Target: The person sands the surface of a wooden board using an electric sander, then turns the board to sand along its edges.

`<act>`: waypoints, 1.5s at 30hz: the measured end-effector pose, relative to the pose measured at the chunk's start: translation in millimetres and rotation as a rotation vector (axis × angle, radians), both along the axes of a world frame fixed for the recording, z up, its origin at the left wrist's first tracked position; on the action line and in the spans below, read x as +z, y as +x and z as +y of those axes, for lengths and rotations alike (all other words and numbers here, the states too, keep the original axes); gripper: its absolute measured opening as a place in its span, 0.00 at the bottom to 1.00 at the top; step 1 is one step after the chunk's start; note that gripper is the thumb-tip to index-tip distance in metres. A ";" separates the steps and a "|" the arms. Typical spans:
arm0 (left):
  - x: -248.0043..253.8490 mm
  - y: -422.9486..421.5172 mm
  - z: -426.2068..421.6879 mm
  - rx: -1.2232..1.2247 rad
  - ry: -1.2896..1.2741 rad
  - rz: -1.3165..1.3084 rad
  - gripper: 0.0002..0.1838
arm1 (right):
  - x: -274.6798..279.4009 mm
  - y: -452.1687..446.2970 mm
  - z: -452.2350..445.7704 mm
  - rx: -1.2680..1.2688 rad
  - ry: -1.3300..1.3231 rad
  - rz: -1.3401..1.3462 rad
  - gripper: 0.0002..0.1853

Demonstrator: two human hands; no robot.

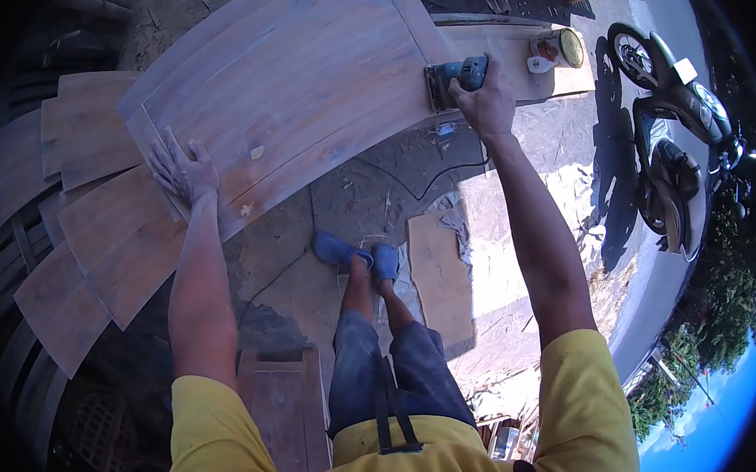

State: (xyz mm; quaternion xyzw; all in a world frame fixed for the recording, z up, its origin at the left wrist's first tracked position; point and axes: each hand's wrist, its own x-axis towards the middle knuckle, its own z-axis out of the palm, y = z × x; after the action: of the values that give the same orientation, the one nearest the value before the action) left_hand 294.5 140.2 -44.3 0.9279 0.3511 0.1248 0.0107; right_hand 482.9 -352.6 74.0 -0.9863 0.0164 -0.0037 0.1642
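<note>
A large wooden panel [292, 84] with a framed edge lies across in front of me, its surface pale with dust in places. My right hand [488, 103] is wrapped round a teal power sander [457, 78], which rests at the panel's right end. A dark cord [429, 187] runs on the ground below. My left hand [183, 168] lies flat with fingers spread on the panel's left end. Two small light scraps [257, 152] sit on the panel near its front edge.
Several wooden boards [118, 237] are stacked at the left. A can [567, 48] and a small white bottle [540, 65] stand on a board beyond the sander. A motorcycle [674, 142] is parked at the right. A loose wood sheet [440, 279] lies by my feet.
</note>
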 end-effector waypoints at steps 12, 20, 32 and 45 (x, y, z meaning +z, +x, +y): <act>3.7 2.5 -0.7 0.018 -0.097 -0.079 0.38 | 4.6 -110.6 138.3 0.262 0.114 -0.023 0.48; 6.6 0.9 1.0 -0.016 -0.169 -0.057 0.39 | 25.8 -241.6 279.1 0.503 0.267 0.255 0.53; 9.5 2.3 -0.5 0.022 -0.178 -0.028 0.39 | 8.6 -121.6 140.7 0.154 0.018 -0.031 0.45; 41.3 -119.6 29.7 -0.056 -0.610 -0.392 0.26 | 27.5 -140.2 219.1 1.004 0.053 0.287 0.45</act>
State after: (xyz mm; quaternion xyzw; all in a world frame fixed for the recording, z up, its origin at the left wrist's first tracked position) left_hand 174.9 169.8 -3.0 0.8498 0.3380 0.1894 0.3573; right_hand 342.8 -133.6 101.4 -0.8588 -0.4359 0.2112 0.1667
